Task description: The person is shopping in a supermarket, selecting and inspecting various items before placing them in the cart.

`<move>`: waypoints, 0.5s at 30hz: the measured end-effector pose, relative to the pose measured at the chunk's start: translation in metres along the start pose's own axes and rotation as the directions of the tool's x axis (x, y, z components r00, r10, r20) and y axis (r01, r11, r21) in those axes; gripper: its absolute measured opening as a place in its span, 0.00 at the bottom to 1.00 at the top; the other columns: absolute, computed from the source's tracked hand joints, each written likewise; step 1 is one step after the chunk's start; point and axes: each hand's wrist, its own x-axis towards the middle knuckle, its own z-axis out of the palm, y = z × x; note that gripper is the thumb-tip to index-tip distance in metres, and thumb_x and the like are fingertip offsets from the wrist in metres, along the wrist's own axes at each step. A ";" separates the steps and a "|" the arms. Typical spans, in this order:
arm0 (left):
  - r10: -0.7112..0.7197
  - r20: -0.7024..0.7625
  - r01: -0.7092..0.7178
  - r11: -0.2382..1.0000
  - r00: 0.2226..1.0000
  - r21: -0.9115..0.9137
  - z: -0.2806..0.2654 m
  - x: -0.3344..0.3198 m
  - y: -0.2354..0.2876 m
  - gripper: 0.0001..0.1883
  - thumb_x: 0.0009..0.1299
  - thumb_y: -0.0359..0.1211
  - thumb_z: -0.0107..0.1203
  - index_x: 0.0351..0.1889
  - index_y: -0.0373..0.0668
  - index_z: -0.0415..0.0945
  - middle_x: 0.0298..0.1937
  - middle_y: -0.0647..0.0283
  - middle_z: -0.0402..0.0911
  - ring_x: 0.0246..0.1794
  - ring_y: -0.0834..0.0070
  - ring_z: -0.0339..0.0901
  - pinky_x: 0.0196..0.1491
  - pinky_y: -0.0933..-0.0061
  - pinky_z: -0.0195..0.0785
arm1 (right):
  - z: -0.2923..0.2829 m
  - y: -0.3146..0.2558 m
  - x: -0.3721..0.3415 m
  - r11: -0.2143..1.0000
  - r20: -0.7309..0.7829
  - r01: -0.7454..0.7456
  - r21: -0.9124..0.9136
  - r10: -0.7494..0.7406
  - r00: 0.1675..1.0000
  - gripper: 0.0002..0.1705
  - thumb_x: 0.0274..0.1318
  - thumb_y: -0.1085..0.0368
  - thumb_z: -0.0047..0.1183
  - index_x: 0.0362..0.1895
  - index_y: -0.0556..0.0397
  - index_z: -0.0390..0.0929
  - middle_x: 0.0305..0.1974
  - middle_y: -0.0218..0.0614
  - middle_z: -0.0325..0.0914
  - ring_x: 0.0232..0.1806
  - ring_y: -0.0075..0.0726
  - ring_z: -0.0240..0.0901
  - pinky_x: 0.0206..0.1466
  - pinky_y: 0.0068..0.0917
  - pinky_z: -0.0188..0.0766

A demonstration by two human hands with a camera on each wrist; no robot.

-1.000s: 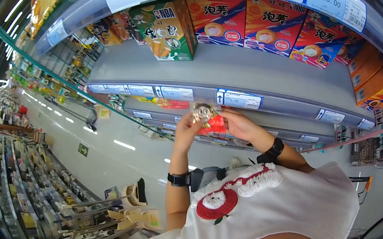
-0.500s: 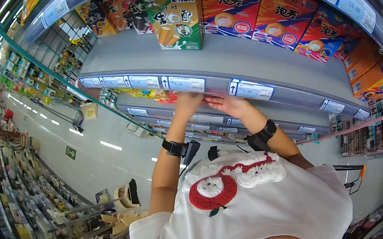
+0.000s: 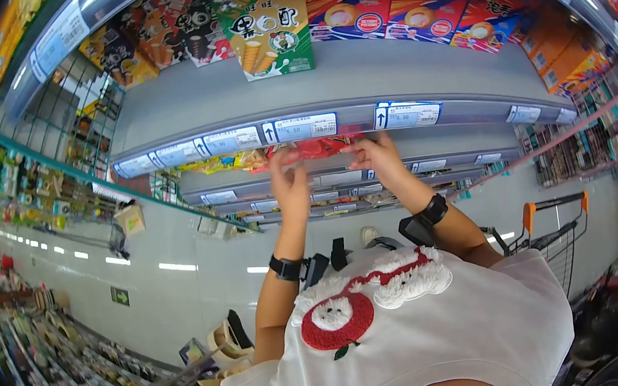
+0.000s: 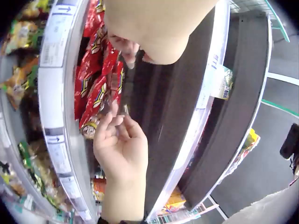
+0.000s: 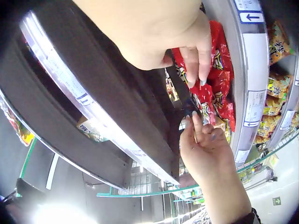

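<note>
A row of red snack packets point(image 4: 95, 93) lies along the front of a shelf, just under the price-tag rail in the head view. My left hand point(image 3: 290, 184) reaches to the left part of this row with fingers loosely extended. To its right, my right hand point(image 3: 381, 158) is at the other part of the row. In the right wrist view, my right hand's fingers point(image 5: 203, 60) lie straight over the red packets point(image 5: 218, 88). The left hand point(image 5: 208, 151) has its fingertips near the packets' edge. A brownish packet point(image 4: 89, 129) shows beside the right hand in the left wrist view.
On the shelf above stand a green box point(image 3: 265, 27) and several red-and-blue boxes point(image 3: 350, 0). The price-tag rail point(image 3: 350, 119) runs just above the hands. Yellow packets point(image 3: 223, 164) lie at the left. A cart point(image 3: 558, 215) stands behind at the right.
A small packet with a cartoon face was held between both hands, then the hands went in under the rail. Now they are apart among the red packets, and neither holds it up.
</note>
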 end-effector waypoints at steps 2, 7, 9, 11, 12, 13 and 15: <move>-0.002 0.006 0.002 1.000 1.000 0.000 -0.004 -0.013 -0.012 0.15 0.63 0.24 0.48 0.48 0.40 0.66 0.41 0.64 0.70 0.19 0.85 0.65 0.21 0.84 0.60 | -0.002 0.013 -0.014 0.981 -0.063 0.185 -0.063 -0.189 0.980 0.27 0.54 0.72 0.39 0.60 0.52 0.53 0.28 0.39 0.75 0.23 0.28 0.70 0.27 0.24 0.72; -0.190 0.453 0.267 0.957 0.871 -0.112 -0.010 -0.066 -0.072 0.11 0.65 0.25 0.41 0.44 0.41 0.69 0.34 0.65 0.73 0.21 0.83 0.67 0.24 0.84 0.60 | -0.029 0.084 -0.057 0.869 -0.096 0.434 -0.240 -0.466 0.880 0.28 0.56 0.74 0.40 0.62 0.48 0.53 0.21 0.30 0.71 0.21 0.19 0.67 0.23 0.19 0.65; -0.328 0.619 0.435 0.900 0.714 -0.025 -0.021 -0.084 -0.108 0.09 0.67 0.29 0.44 0.44 0.42 0.70 0.35 0.64 0.76 0.22 0.81 0.70 0.24 0.82 0.62 | -0.049 0.124 -0.077 0.821 -0.153 0.321 -0.473 -0.436 0.887 0.27 0.52 0.74 0.42 0.58 0.52 0.57 0.22 0.31 0.72 0.19 0.21 0.66 0.20 0.21 0.63; -0.630 0.604 0.692 0.701 0.488 0.172 -0.043 -0.112 -0.158 0.10 0.68 0.33 0.46 0.45 0.43 0.70 0.37 0.62 0.77 0.24 0.79 0.72 0.26 0.80 0.64 | -0.081 0.172 -0.098 0.888 -0.248 -0.051 -0.457 -0.072 0.966 0.20 0.51 0.70 0.48 0.51 0.49 0.67 0.22 0.33 0.73 0.19 0.23 0.69 0.23 0.22 0.67; -0.786 0.514 0.804 0.530 0.344 0.272 -0.059 -0.128 -0.190 0.13 0.68 0.37 0.46 0.46 0.43 0.70 0.37 0.62 0.77 0.25 0.79 0.72 0.28 0.79 0.65 | -0.105 0.208 -0.108 0.842 -0.298 -0.248 -0.480 0.110 0.948 0.18 0.51 0.67 0.49 0.48 0.49 0.69 0.23 0.34 0.74 0.19 0.26 0.71 0.24 0.24 0.69; -0.840 0.459 0.827 0.462 0.290 0.321 -0.087 -0.148 -0.229 0.11 0.68 0.38 0.47 0.45 0.46 0.71 0.36 0.62 0.77 0.27 0.75 0.74 0.31 0.77 0.68 | -0.128 0.243 -0.123 0.760 -0.350 -0.436 -0.482 0.289 0.891 0.16 0.50 0.64 0.51 0.46 0.49 0.71 0.25 0.36 0.76 0.19 0.29 0.73 0.24 0.26 0.71; -0.654 0.722 -0.059 0.730 0.227 0.681 -0.156 -0.160 -0.239 0.08 0.64 0.35 0.50 0.37 0.43 0.73 0.32 0.62 0.76 0.30 0.71 0.75 0.31 0.73 0.68 | -0.170 0.295 -0.161 0.550 -0.397 -0.593 -0.588 0.442 0.804 0.15 0.49 0.61 0.48 0.41 0.53 0.74 0.24 0.39 0.77 0.21 0.34 0.75 0.27 0.28 0.74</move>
